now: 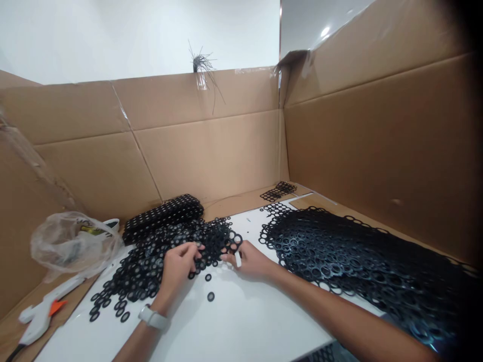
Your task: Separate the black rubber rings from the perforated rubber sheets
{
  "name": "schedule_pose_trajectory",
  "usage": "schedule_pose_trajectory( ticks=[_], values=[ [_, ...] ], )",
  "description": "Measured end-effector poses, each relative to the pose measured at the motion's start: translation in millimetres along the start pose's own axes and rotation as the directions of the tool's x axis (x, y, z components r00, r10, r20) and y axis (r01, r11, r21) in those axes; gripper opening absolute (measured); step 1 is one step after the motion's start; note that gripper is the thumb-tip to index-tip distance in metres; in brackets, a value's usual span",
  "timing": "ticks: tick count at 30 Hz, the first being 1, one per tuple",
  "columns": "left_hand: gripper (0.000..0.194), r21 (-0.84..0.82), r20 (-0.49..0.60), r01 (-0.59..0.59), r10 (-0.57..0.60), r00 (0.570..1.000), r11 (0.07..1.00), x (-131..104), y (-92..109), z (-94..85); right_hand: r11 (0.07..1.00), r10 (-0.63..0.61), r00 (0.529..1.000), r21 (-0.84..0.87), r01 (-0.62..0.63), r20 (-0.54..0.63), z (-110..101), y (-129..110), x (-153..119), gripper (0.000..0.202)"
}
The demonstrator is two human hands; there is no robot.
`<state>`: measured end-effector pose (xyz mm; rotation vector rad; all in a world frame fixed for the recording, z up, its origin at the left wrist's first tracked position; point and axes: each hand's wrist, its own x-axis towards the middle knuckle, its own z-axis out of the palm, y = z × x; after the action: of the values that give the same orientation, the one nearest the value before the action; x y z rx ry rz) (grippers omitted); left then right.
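Many small black rings (pixel 136 269) lie heaped on the white board (pixel 211 332), left of centre. My left hand (pixel 183 259) is at the right side of this heap, fingers curled and pinched together; what they hold, if anything, is too small to name. Close by on the right, my right hand (pixel 243 259) has thumb and fingers closed on black rings (pixel 236 239), with a small white piece (pixel 238 259) at its fingers. Two loose rings (pixel 211 296) lie below and between the hands. A large sheet of joined black rings (pixel 339 251) spreads to the right.
Cardboard walls (pixel 211 151) rise behind and on both sides. At left are a clear plastic bag (pixel 75 246), a white container (pixel 113 224) and a white glue gun (pixel 41 311). A rolled black mesh (pixel 164 216) lies behind the heap; thin wires (pixel 202 63) stick up at the back wall.
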<state>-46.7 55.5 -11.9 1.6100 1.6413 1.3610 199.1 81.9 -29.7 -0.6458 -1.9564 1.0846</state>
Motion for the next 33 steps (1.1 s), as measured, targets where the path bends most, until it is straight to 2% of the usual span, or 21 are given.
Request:
schedule_pose_trajectory(
  ticks=[3, 5, 8, 10, 13, 15, 17, 20, 24, 28, 30, 33],
  values=[
    [0.051, -0.041, -0.202, 0.034, -0.041, 0.979, 0.999, 16.5, -6.7, -33.8, 0.999, 0.036, 0.997, 0.011, -0.036, -0.067, -2.0, 2.6, 0.2, 0.032],
    [0.052, 0.134, -0.279, 0.002, 0.036, 0.960, 0.991, 24.3, -12.4, -55.1, 0.993, 0.114, 0.990, 0.039, -0.111, -0.086, -3.4, 3.5, 1.0, 0.040],
    [0.045, 0.410, -0.263, -0.109, 0.231, 0.937, 0.906, 27.4, -16.9, -68.7, 0.980, 0.200, 0.977, 0.016, -0.200, -0.076, -5.3, 3.2, 2.1, 0.052],
    [0.044, 0.472, -0.213, -0.234, 0.367, 0.906, 0.850, 23.1, -14.7, -61.9, 0.977, 0.203, 0.974, -0.039, -0.208, -0.100, -6.3, 2.8, 2.4, 0.054],
    [0.037, 0.421, -0.071, -0.444, 0.516, 0.854, 0.791, 9.1, -4.0, -35.4, 0.978, 0.171, 0.976, -0.093, -0.184, -0.135, -6.5, 1.6, 2.2, 0.050],
    [0.030, 0.346, 0.043, -0.542, 0.564, 0.825, 0.766, -2.9, 4.7, -15.5, 0.986, 0.147, 0.984, -0.066, -0.154, -0.100, -5.9, -0.7, 1.8, 0.049],
    [0.028, 0.281, 0.143, -0.579, 0.563, 0.814, 0.765, -13.7, 10.9, 0.4, 0.994, 0.109, 0.993, -0.016, -0.110, -0.046, -5.2, -4.4, 1.3, 0.049],
    [0.030, 0.237, 0.242, -0.582, 0.532, 0.811, 0.778, -22.4, 12.4, 11.7, 0.999, 0.035, 0.999, 0.011, -0.036, 0.018, -4.9, -10.6, -0.1, 0.045],
    [0.030, 0.230, 0.276, -0.561, 0.500, 0.821, 0.795, -22.4, 6.3, 11.2, 1.000, -0.011, 0.998, -0.003, 0.011, 0.058, -4.4, -13.5, -2.5, 0.034],
    [0.030, 0.192, 0.332, -0.521, 0.444, 0.832, 0.832, -22.1, 5.7, 11.2, 0.998, -0.007, 0.997, -0.062, 0.012, 0.079, -4.1, -10.8, -4.6, 0.027],
    [0.033, 0.132, 0.366, -0.450, 0.379, 0.850, 0.883, -22.4, 6.8, 12.3, 0.997, 0.010, 0.996, -0.075, -0.003, 0.088, -4.8, -9.9, -4.8, 0.028],
    [0.041, 0.013, 0.419, -0.246, 0.218, 0.881, 0.969, -20.8, 6.0, 12.7, 0.998, 0.020, 0.994, -0.065, -0.013, 0.111, -6.0, -10.5, -3.8, 0.036]
  ],
)
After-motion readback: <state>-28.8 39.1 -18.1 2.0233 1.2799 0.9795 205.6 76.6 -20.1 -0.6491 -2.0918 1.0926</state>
